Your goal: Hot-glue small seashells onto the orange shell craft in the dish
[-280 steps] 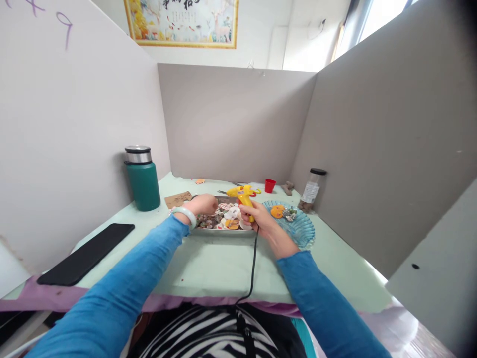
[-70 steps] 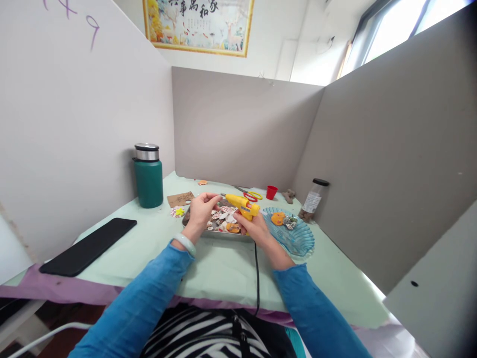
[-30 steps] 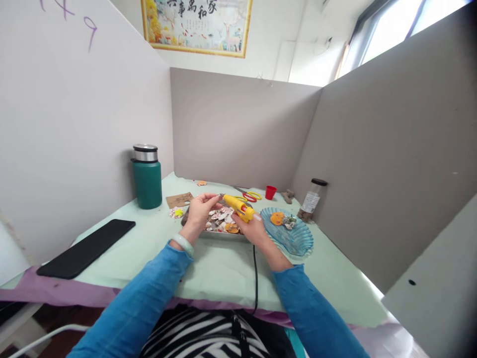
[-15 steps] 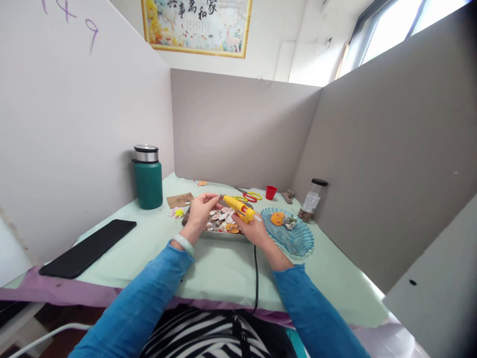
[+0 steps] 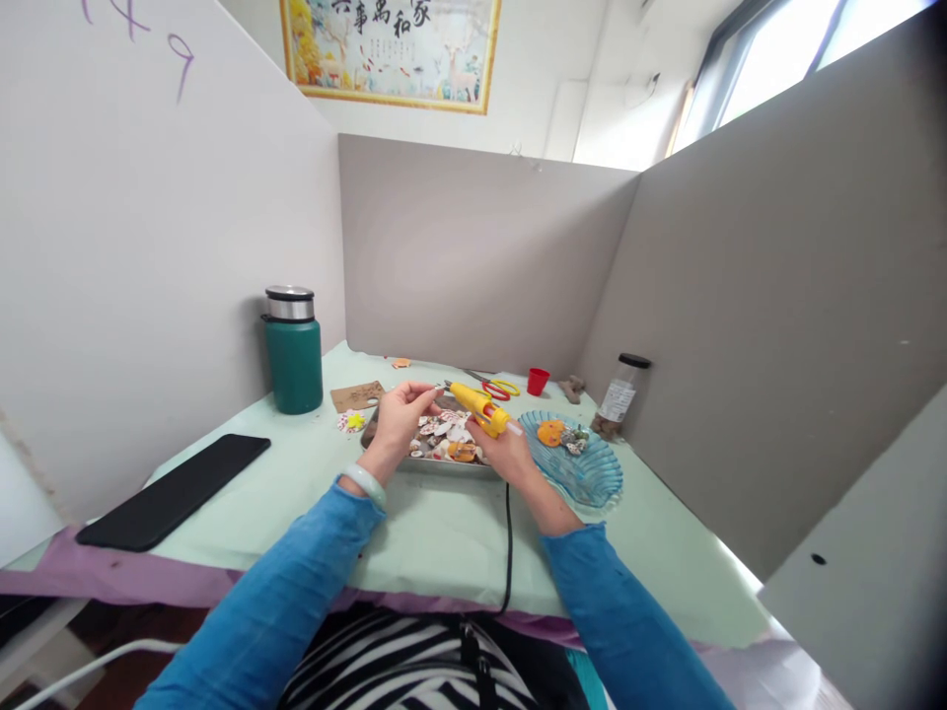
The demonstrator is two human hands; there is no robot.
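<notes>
My right hand (image 5: 505,455) is wrapped round the handle of a yellow hot glue gun (image 5: 477,402), whose dark nozzle points left. A black cord hangs from it over the table edge. My left hand (image 5: 403,414) pinches something tiny and dark at its fingertips, close to the nozzle; its kind is too small to make out. Both hands are above a metal tray (image 5: 444,467) full of small decorated pieces (image 5: 444,434), some white and patterned, some orange. A blue ribbed plate (image 5: 584,483) lies right of my right hand, bearing an orange piece (image 5: 550,433) and a few small patterned ones.
A green bottle (image 5: 294,360) and a black phone-like slab (image 5: 178,493) stand and lie at left. Behind the tray are scissors (image 5: 497,389) and a red cup (image 5: 538,382). A black-lidded jar (image 5: 619,399) leans near the right partition. A brown card (image 5: 357,396) lies left of the tray.
The glue gun in my right hand has moved slightly right, so its nozzle is a little away from my left fingertips. My left hand has barely moved.
</notes>
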